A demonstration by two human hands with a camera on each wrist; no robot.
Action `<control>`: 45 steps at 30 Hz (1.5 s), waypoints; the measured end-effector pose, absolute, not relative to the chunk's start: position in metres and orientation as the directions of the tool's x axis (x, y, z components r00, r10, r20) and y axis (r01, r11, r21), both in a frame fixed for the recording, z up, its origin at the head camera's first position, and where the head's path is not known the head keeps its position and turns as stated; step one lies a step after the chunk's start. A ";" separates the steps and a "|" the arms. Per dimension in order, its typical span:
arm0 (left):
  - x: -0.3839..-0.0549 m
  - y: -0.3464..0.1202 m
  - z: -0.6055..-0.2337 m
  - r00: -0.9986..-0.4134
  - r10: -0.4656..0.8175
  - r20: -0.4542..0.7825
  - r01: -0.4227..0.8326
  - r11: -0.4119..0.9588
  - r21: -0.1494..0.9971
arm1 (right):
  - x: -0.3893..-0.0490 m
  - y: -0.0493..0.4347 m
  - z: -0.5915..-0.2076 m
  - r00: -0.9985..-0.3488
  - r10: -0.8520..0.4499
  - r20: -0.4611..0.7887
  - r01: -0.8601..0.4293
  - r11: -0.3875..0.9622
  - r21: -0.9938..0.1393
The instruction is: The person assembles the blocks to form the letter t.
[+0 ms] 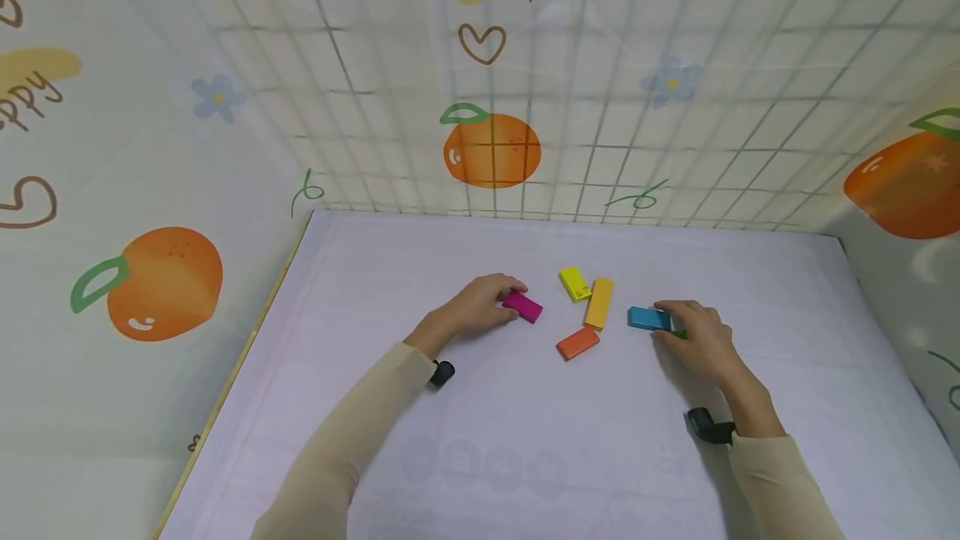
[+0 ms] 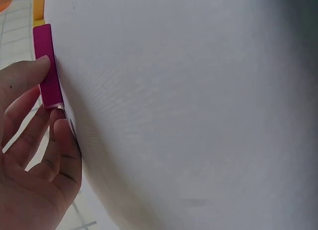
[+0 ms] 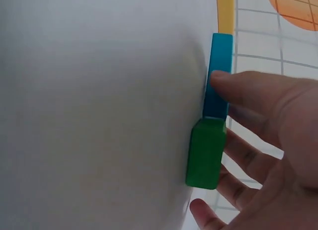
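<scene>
My left hand (image 1: 483,305) pinches a magenta block (image 1: 522,307) between thumb and fingers, low over the white table. In the left wrist view the thumb lies on the long side of that magenta block (image 2: 48,83). On the right, my right hand (image 1: 697,338) pinches a blue block (image 1: 648,318), the thumb on its side in the right wrist view. A green block (image 3: 206,155) sits against the near end of the blue one, mostly hidden under the hand in the head view.
Between the hands lie a yellow block (image 1: 575,284), an orange-yellow block (image 1: 598,303) and a red-orange block (image 1: 578,344), close together. The white table (image 1: 540,415) ends at a hanging cloth with orange prints (image 1: 492,150) behind and at both sides.
</scene>
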State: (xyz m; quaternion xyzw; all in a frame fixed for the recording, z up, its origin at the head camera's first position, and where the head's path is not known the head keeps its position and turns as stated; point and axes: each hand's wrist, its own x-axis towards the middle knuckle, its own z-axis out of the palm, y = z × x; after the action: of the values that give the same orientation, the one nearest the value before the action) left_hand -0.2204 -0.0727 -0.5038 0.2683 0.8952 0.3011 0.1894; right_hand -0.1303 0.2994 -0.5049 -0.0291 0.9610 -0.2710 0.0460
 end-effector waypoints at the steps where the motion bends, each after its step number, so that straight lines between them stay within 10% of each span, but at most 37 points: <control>1: -0.221 -0.072 -0.504 -0.785 0.594 -0.177 0.365 0.674 0.642 | -0.130 0.299 -0.505 -0.994 -0.083 -0.066 -0.037 0.856 -0.515; 45: -0.217 -0.078 -0.496 -0.788 0.596 -0.155 0.382 0.670 0.637 | -0.126 0.300 -0.500 -0.994 -0.099 -0.036 -0.067 0.853 -0.518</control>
State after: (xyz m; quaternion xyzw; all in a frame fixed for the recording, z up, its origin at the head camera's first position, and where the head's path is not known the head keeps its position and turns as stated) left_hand -0.2165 -0.0783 -0.4955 0.2727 0.8963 0.3009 0.1782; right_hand -0.1257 0.3002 -0.5001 -0.0432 0.9620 -0.2677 0.0306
